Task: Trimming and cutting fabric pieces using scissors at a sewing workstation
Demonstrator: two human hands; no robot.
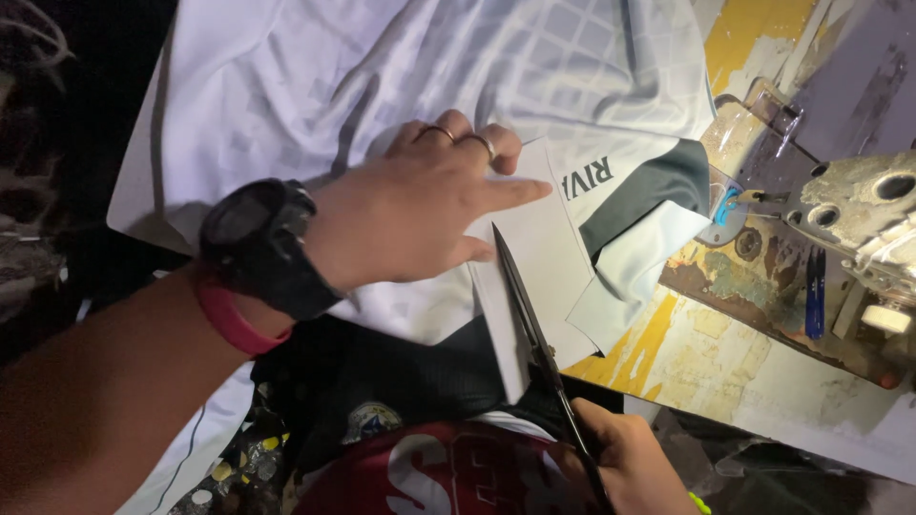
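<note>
**What the person wears**

Left hand: 2 thin rings on the fingers. On that wrist, a big black watch w/ a round face, & a pink band right behind it. Arm is bare, no sleeve. Right hand: nothing on it.

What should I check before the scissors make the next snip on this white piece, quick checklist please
1. Left hand flat on the white piece: ok.
2. Right hand gripping the scissors: ok.
3. Blade tip lying on the piece: ok.
4. Left fingertips clear of the blades: not ok, the thumb lies right beside the tip.
5. White garment underneath out of the cut: cannot tell.
6. Cut line marked: cannot tell.
</note>
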